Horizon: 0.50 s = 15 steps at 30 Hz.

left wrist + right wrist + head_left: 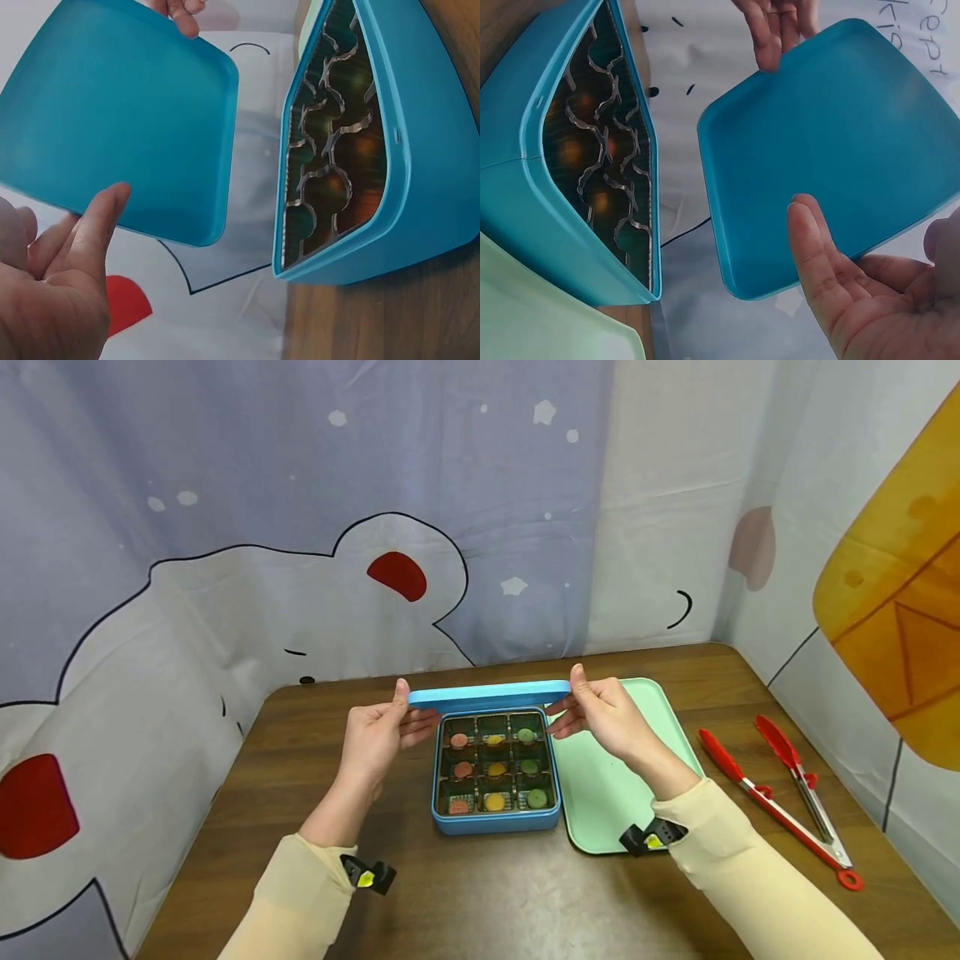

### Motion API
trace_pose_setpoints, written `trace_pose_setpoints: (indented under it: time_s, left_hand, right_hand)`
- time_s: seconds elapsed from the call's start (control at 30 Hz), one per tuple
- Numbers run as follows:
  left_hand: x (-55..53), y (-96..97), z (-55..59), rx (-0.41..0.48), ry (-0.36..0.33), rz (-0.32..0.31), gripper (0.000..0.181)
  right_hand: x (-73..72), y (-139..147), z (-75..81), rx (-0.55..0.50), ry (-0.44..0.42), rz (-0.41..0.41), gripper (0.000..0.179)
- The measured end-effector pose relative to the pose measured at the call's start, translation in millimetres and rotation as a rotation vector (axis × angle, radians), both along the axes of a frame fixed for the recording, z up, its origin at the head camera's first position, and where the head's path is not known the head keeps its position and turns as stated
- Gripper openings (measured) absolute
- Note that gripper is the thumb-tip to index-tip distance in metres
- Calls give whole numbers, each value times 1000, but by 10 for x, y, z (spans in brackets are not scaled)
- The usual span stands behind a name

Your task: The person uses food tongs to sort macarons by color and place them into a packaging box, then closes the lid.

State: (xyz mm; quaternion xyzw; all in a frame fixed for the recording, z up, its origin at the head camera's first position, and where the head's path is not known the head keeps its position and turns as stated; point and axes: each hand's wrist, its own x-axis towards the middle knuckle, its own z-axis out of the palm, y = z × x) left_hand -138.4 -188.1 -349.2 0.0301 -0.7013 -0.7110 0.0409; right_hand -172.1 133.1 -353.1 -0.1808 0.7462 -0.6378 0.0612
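Both hands hold a blue lid (489,696) above the far side of a blue box (495,822). My left hand (375,735) grips the lid's left edge, thumb on top and fingers beneath. At the opposite edge my right hand (603,714) grips it the same way. In the left wrist view the underside of the lid (127,112) shows, apart from the box (442,150). Inside the box is a divided plastic tray (477,768) with pink, yellow and green round pieces, such as a yellow piece (495,802), one in each compartment.
A pale green tray (611,793) lies right of the box, partly under my right forearm. Farther right, red-tipped tongs (806,827) lie spread on the wooden table (300,760). A printed curtain (517,510) hangs behind the table and along its sides.
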Motion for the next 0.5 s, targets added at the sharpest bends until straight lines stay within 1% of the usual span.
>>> trace_pose_setpoints:
  time_s: [0.1,0.23,0.33,0.5]
  left_hand:
    - [-4,4,-14,4,-14,5,69]
    - [-13,16,-36,13,-15,9,64]
    - [-16,26,-50,18,-16,18,59]
    - [-13,48,-50,0,-29,38,56]
  right_hand:
    - [-4,0,-3,-10,-8,1,72]
    - [-10,2,-7,-39,-16,10,56]
    - [-11,5,-8,-53,-13,17,48]
    - [-9,15,-15,-66,13,18,42]
